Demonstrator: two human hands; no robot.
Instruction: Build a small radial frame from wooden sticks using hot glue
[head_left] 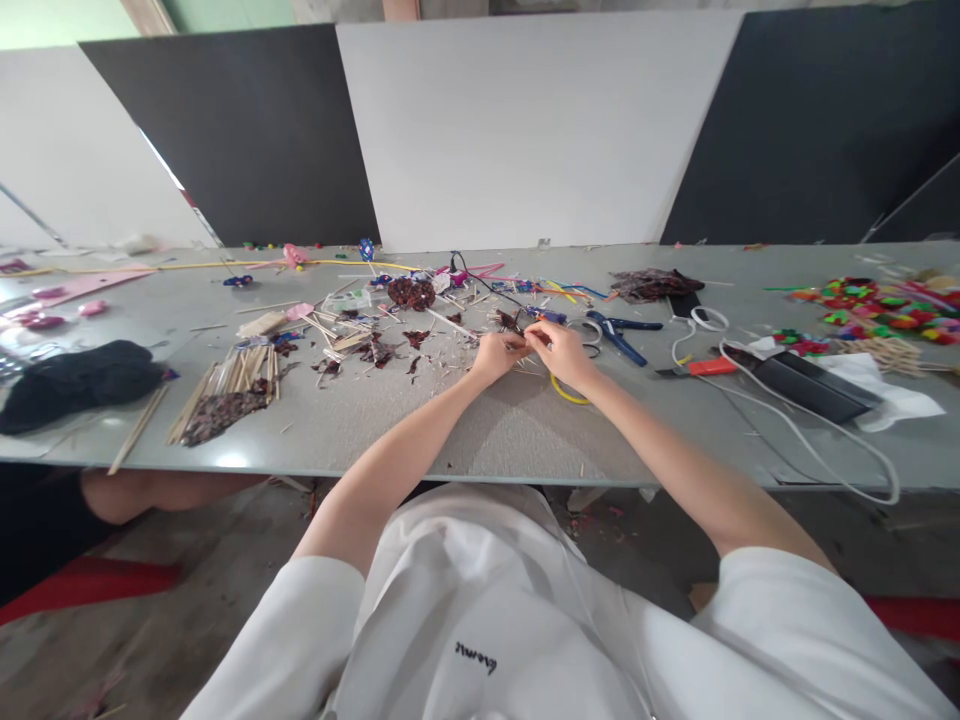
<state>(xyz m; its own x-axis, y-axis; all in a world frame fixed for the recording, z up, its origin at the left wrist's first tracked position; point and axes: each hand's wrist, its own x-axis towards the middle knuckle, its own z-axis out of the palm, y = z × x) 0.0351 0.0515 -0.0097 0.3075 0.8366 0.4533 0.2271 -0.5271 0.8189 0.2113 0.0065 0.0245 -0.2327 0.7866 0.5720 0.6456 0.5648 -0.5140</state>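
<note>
My left hand and my right hand meet over the table, fingertips pinched close together. A dark brown crinkled piece shows just above the fingers of my left hand. What the right fingertips pinch is too small to make out. Left of the hands, a round dark red-brown flower-like head lies beside a pale stick that points toward my left hand. Dark brown scraps are strewn nearby. Beside my right hand lie blue-handled pliers and a yellow ring-shaped item, partly covered by the wrist.
Bundled wooden sticks and a black cloth-like heap lie left. To the right are an orange-handled cutter, a white cable, a black box-like object and colourful fuzzy pieces. Another person's leg shows at lower left.
</note>
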